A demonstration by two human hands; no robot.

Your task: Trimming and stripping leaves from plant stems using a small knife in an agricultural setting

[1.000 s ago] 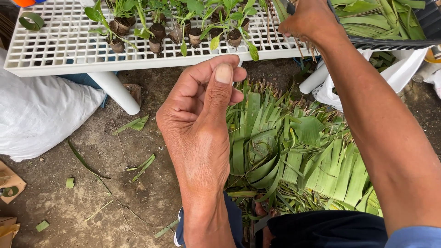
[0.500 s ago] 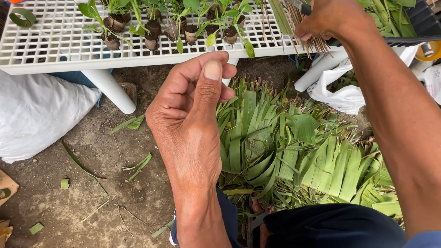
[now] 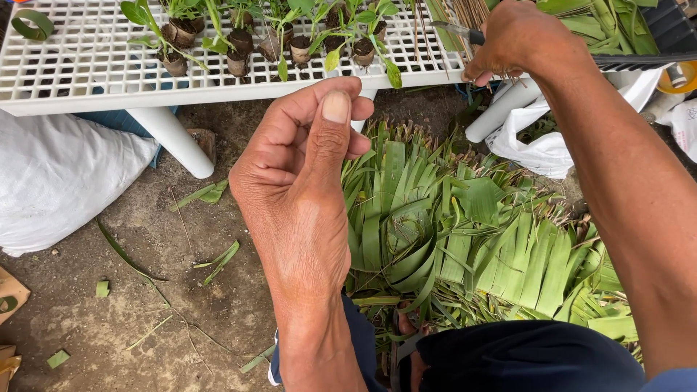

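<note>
At the far left a white woven sack (image 3: 58, 181) lies slumped on the bare dirt floor (image 3: 145, 290), which is strewn with scraps of green leaf. Above it runs the white plastic grid worktop (image 3: 94, 65) on round white legs, with a curled ring of green leaf strip (image 3: 33, 24) lying at its left end. Further along the worktop stands a row of small seedlings in brown leaf-wrapped pots (image 3: 239, 43), packed close together.

The left hand (image 3: 301, 189) is raised in the middle of the view, its back toward the camera, well below the worktop edge. Its grip is pressed together: the thumb lies against the curled forefinger, and whether anything thin sits between them cannot be told.

Under and to the right of that hand, a broad heap of cut green leaf strips (image 3: 465, 254) fans across the floor, in front of the person's dark-clad knees.

At the upper right the right hand (image 3: 519, 40) reaches up to the worktop's edge. Its grip is closed around the dark handle of a pair of scissors (image 3: 457, 30), whose metal blades point left beside a bundle of thin pale sticks (image 3: 475, 11). Behind the forearm, a black crate of green leaves (image 3: 617, 29) sits above a crumpled white plastic bag (image 3: 544, 145).
</note>
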